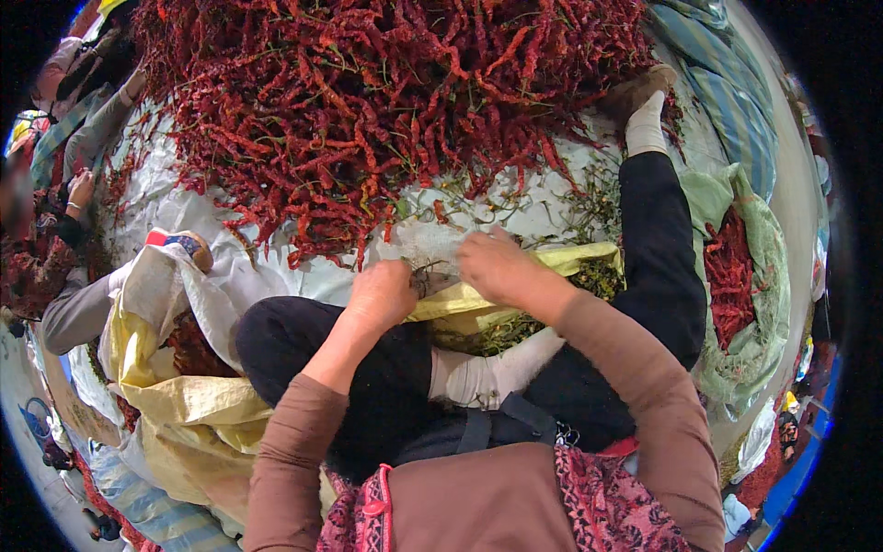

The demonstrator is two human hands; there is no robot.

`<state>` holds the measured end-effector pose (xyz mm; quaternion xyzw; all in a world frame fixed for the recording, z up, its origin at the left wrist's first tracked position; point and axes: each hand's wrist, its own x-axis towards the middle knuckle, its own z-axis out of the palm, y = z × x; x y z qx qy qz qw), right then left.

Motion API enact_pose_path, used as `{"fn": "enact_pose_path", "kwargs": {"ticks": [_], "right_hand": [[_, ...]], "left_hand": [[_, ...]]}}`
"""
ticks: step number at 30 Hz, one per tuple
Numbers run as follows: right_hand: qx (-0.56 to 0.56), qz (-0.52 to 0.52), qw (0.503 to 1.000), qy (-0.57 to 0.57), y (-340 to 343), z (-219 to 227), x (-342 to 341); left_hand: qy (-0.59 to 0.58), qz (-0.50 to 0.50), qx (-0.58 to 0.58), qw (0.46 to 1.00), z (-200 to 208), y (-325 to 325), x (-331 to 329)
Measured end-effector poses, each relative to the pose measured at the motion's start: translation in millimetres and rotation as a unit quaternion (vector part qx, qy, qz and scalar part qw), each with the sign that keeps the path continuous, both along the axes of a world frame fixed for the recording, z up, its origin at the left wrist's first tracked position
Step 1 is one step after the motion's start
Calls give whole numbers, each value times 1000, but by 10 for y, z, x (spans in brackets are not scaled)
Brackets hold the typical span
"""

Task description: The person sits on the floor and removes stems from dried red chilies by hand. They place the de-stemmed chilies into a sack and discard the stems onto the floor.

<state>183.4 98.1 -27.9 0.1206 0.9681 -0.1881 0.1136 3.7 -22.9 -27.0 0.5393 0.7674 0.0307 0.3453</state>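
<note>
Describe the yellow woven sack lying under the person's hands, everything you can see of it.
The yellow woven plastic sack lies crumpled and open across the person's black-trousered lap, its rim folded back. Inside shows a mass of green-brown stems and bits. The left hand and right hand rest at its upper edge; whether they grip it cannot be told. Its far end reaches the white sheet below the heap of dried red chillies. A white-socked foot lies against its near side.

Chilli pile (386, 101) behind both hands — left hand (382, 293) beside right hand (501, 267), over sack (561, 260) of stems (501, 333); second sack (184, 386) at left, mesh bag (750, 340) right.
</note>
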Motion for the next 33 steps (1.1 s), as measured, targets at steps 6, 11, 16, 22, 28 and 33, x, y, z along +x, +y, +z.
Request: {"fn": "enact_pose_path", "kwargs": {"ticks": [6, 11, 16, 22, 28, 33], "right_hand": [[-29, -235, 960, 152, 128, 33, -117], [-2, -311, 949, 61, 208, -101, -536], [-193, -381, 888, 171, 93, 54, -521], [-251, -266, 890, 270, -128, 240, -563], [-7, -25, 949, 313, -137, 62, -1063], [48, -128, 960, 244, -209, -83, -1461]], "left_hand": [[-60, 72, 83, 992, 113, 290, -53], [-33, 153, 167, 973, -96, 367, -104], [-410, 348, 122, 834, -16, 401, -82], [-318, 358, 154, 864, 388, 78, -266], [254, 344, 226, 875, 867, -1387, -1839], [274, 309, 32, 910, 763, -2280, -2231]]}}
